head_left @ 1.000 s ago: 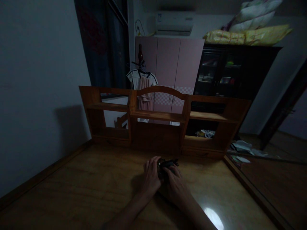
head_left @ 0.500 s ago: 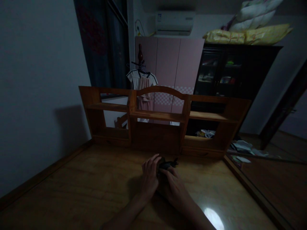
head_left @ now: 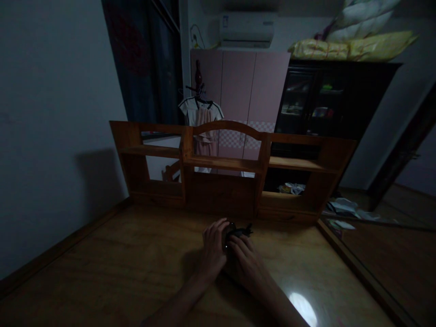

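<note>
Both of my hands meet over a small dark object (head_left: 237, 232) on the wooden desk (head_left: 136, 263). My left hand (head_left: 213, 249) curls its fingers around the object's left side. From the right, my right hand (head_left: 245, 263) covers it, fingers bent over the top. In the dim light I cannot make out what the object is; only a dark tip with a slight shine shows beyond the fingers.
A low wooden shelf unit (head_left: 225, 168) stands along the desk's far edge, just beyond my hands. A grey wall (head_left: 51, 136) bounds the left side. Behind are a pink wardrobe (head_left: 241, 95), a dark cabinet (head_left: 323, 104) and papers on the floor (head_left: 344, 209).
My fingers have shifted slightly on the dark object, and the view has tipped a little. Otherwise nothing has moved.
</note>
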Available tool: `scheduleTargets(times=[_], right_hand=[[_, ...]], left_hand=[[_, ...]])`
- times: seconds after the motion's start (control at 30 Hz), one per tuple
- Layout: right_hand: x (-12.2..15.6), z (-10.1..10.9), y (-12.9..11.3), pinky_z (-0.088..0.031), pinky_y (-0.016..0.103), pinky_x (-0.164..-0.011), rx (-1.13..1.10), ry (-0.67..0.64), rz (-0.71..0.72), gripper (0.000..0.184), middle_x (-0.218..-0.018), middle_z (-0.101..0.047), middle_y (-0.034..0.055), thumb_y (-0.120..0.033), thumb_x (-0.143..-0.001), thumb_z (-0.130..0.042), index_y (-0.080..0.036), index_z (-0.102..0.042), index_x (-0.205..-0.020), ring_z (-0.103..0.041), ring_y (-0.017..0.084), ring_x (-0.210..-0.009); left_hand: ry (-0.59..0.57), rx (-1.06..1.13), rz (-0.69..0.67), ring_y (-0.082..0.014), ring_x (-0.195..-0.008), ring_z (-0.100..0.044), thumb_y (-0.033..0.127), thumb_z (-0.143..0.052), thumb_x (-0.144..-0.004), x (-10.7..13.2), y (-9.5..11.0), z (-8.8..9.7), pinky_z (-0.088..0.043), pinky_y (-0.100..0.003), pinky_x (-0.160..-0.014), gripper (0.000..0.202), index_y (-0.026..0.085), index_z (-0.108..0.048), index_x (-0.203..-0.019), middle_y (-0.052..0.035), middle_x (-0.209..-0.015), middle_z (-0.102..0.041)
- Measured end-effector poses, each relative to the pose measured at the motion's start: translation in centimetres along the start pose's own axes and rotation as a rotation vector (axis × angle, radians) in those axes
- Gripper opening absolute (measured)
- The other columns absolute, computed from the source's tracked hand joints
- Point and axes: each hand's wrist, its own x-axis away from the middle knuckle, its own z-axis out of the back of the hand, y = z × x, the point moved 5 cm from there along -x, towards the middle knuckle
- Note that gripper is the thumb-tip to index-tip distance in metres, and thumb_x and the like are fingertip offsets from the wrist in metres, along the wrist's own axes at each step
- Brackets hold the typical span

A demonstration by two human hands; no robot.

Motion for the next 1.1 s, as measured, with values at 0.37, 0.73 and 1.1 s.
scheduleTargets(times=[0.37,0.73,1.1], right_hand=[[0.19,0.38,0.16,-0.035,0.055,-0.108,0.203,0.038,0.106,0.053,-0.139,-0.045,0.0145,-0.004,-0.084,-0.044,-0.009,-0.043,-0.137,-0.031,0.032,-0.132],[0.37,0.4,-0.08,-0.038,0.052,-0.107,0.315,0.066,0.151,0.049,-0.136,-0.048,0.0165,-0.011,-0.087,-0.046,-0.008,-0.044,-0.136,-0.034,0.032,-0.131],[-0.22,0.67,-0.45,-0.037,0.052,-0.104,0.223,0.084,0.136,0.047,-0.131,-0.055,0.0118,-0.01,-0.087,-0.046,-0.013,-0.046,-0.134,-0.043,0.029,-0.12]], left_hand=[[0.011,0.059,0.016,-0.0244,-0.122,-0.044,0.0,-0.05,-0.071,-0.16,0.11,-0.1,-0.034,-0.045,-0.103,0.06,0.021,-0.04,-0.126,-0.0098,-0.129,-0.049],[-0.075,0.038,-0.038,-0.0237,-0.124,-0.042,-0.001,-0.05,-0.07,0.12,0.86,-0.19,-0.031,-0.044,-0.105,0.065,0.021,-0.039,-0.13,-0.0093,-0.131,-0.049],[-0.042,0.02,-0.036,-0.0234,-0.124,-0.042,-0.003,-0.046,-0.073,-0.04,0.66,0.18,-0.033,-0.044,-0.104,0.06,0.021,-0.041,-0.128,-0.0091,-0.132,-0.049]])
